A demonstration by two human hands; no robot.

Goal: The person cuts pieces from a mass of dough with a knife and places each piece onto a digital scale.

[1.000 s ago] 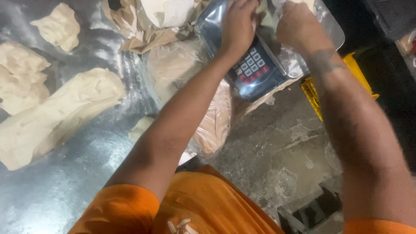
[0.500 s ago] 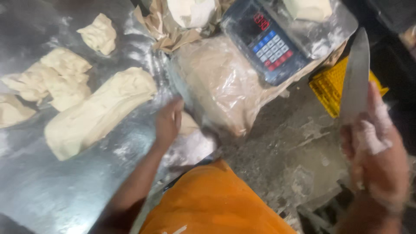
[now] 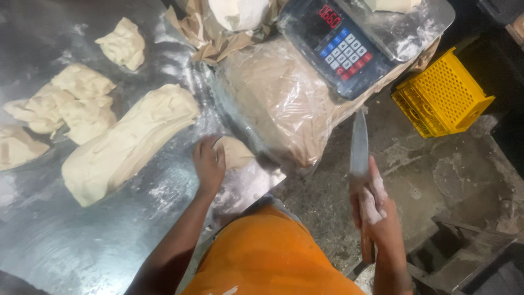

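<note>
My left hand rests on the metal table with its fingers against a small piece of dough. My right hand grips a knife by its wooden handle, blade pointing away from me, off the table's edge over the floor. A long slab of pale dough lies just left of my left hand. A digital scale with a red display and coloured keys sits at the top, a lump of dough on its pan.
Several torn dough lumps lie at the left of the table. A plastic-wrapped brown bag sits under the scale, with crumpled paper behind it. A yellow crate stands on the dirty floor at right.
Both hands left the scale. My left hand came down to the small dough piece on the table. My right hand took up the knife and swung it inward toward the bag.
</note>
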